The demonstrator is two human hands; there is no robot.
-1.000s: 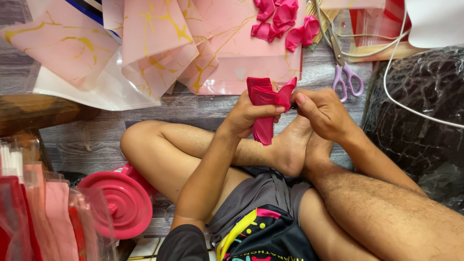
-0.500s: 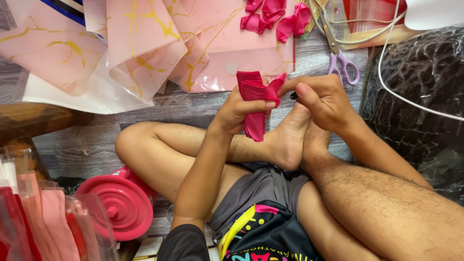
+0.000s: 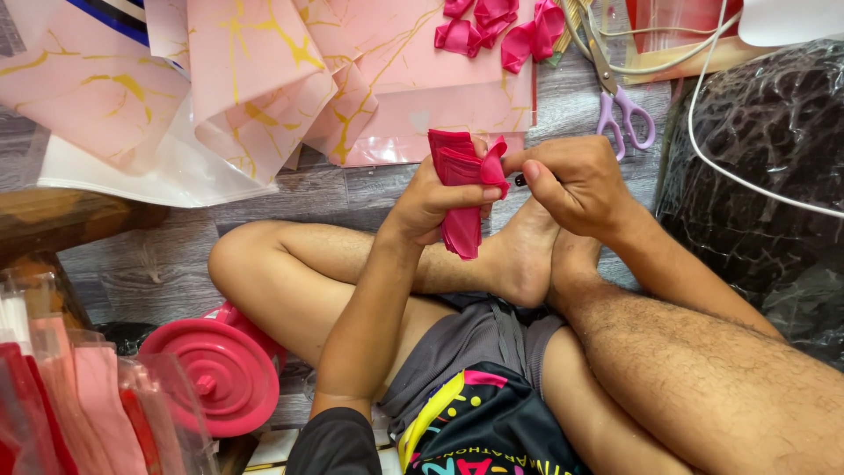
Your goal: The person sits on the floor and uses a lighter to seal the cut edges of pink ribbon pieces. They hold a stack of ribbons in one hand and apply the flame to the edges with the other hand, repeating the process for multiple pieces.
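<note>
— Left hand point(image 3: 431, 198) first: what has it got?

— From my seat, it's clenched around a folded bundle of pink ribbon point(image 3: 462, 189), thumb across the front, with the loose tail hanging down over the foot point(image 3: 523, 255). The bundle sits just above the crossed legs, between both hands.

— And the right hand point(image 3: 576, 180)?

— Pinching the upper corner of that same ribbon between fingertips, so both hands grip one piece (the pinch point itself is partly hidden by the fingers).

— How far along does it look?

— I'd judge midway. Several finished pink bows point(image 3: 497, 22) lie at the top beside the purple scissors point(image 3: 620, 97), and this piece is folded but not yet bow-shaped. Pink marbled sheets point(image 3: 255, 79) lie spread on the floor; a pink spool point(image 3: 211, 374) rests by the knee.
</note>
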